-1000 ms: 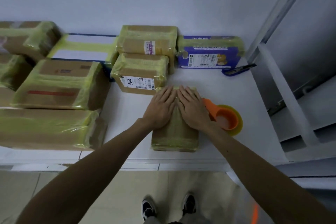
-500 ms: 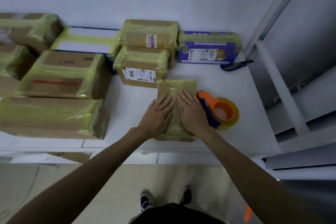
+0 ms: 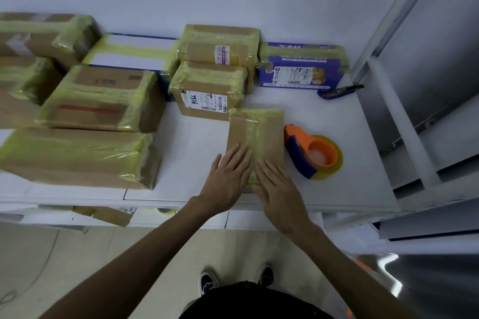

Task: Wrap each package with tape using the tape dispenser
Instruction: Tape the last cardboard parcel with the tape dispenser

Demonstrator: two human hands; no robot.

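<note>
A small flat brown package with a strip of yellowish tape down its middle lies on the white table near the front edge. My left hand lies flat on its near left part with straight fingers. My right hand presses flat on its near right part and covers the package's front end. The orange and blue tape dispenser with a yellowish roll rests on the table just right of the package, untouched.
Several taped brown boxes fill the left and back of the table, with a labelled one just behind the package. A blue printed box and a dark utility knife lie at the back right. Grey metal shelving stands to the right.
Both flat hands have slid along the package from its far end toward its near end, uncovering the taped top. The dispenser has stayed in place.
</note>
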